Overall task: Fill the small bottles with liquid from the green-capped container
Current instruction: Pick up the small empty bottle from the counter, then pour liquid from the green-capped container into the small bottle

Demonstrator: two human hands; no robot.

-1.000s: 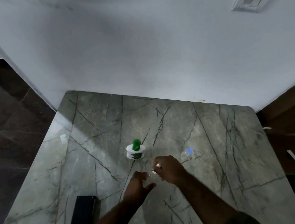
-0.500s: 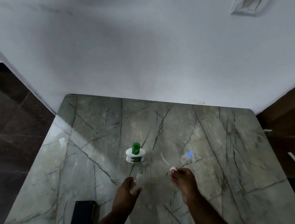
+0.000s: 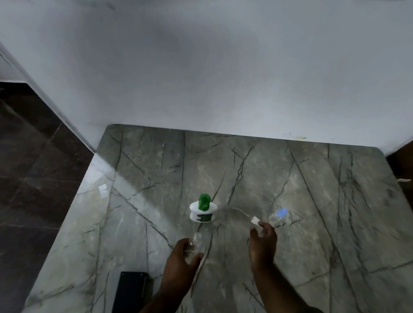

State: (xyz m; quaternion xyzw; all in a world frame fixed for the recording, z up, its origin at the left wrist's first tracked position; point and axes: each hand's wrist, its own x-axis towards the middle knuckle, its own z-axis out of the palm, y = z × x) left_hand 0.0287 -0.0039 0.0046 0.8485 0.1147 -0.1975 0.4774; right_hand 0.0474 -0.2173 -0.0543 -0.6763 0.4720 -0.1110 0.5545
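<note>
On the grey veined stone surface [image 3: 322, 191], the left hand [image 3: 181, 259] grips a small clear plastic bottle [image 3: 194, 242], likely light and slippery, while the right hand [image 3: 262, 246] pinches its white pump cap [image 3: 254, 221].

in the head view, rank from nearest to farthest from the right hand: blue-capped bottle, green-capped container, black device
From the right hand:
1. blue-capped bottle, just beyond its fingertips, to the right
2. green-capped container, to its left, mid-table
3. black device, at the near table edge, past the left hand
</note>
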